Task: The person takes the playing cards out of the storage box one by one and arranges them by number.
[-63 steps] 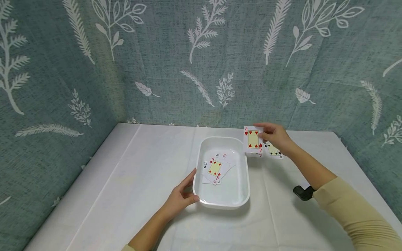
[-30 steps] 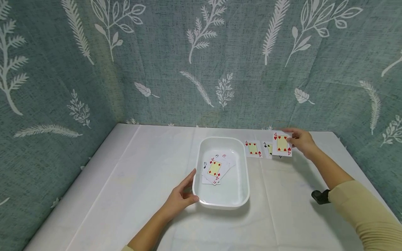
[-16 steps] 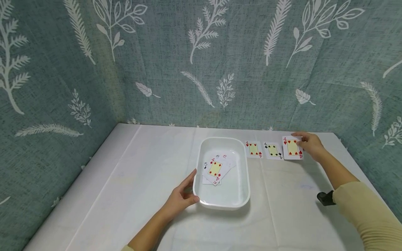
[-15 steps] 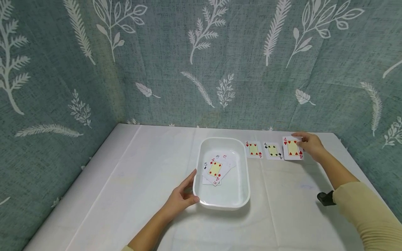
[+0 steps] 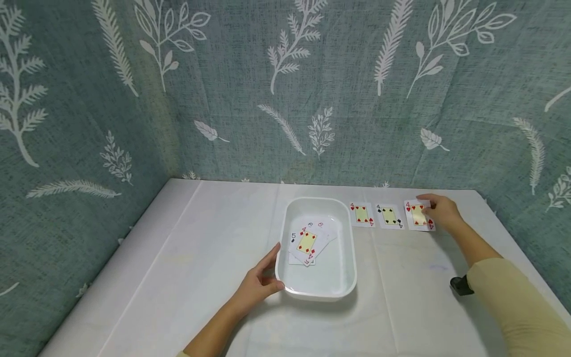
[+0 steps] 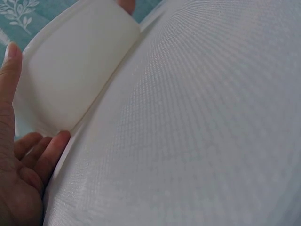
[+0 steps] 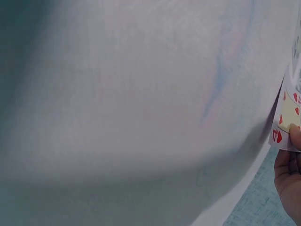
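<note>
In the head view my left hand holds the near left corner of a white tray, thumb at the corner and fingers along the left wall. The left wrist view shows the fingers against the tray's outer wall. Several playing cards overlap inside, a four of diamonds on top. At the back right my right hand pinches a four of hearts by its right part, low over the table. Left of it lie a black-suited four and another four of hearts, face up.
White cloth covers the table. Green leaf-patterned fabric rises behind it and at both sides. A small black device juts from the right sleeve.
My right hand has carried the four of hearts right, past the two cards, then lowered it to the row's right end. My left hand and the tray stayed put.
</note>
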Available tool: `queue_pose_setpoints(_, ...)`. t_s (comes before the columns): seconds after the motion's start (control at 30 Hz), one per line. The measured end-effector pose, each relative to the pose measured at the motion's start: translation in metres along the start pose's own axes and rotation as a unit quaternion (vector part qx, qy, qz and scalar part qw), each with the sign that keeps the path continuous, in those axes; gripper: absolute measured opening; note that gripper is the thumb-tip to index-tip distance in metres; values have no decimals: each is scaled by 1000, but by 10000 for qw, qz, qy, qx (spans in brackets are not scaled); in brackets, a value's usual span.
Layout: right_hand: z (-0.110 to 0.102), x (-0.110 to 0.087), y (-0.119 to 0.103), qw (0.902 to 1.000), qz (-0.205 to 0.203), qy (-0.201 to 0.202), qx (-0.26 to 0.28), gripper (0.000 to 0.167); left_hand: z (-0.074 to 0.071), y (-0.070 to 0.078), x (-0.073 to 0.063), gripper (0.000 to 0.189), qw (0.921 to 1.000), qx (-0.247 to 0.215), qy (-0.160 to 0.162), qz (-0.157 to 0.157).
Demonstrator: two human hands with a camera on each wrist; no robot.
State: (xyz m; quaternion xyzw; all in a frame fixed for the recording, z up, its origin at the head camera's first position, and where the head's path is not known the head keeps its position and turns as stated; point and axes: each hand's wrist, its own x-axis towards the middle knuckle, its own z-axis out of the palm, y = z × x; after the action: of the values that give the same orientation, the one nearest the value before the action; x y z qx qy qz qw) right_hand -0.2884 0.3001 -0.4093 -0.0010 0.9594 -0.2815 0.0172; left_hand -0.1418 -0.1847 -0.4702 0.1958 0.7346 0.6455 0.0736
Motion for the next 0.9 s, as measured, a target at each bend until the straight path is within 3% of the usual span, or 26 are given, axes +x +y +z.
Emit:
queue_pose_setpoints(0.3,2,4,0,9996,123,-230,-122,45,0,1,-1,84,9997,153,34,-208)
queue_pose_setpoints(0.6,1,9,3,9979,268,-546,-243,48,1,3,0,84,9999,98,8,-52)
queue_pose_setpoints(0.9,-1,15,4,9947,302,-913,-368,50,0,3,0,85,9998,90,49,-176)
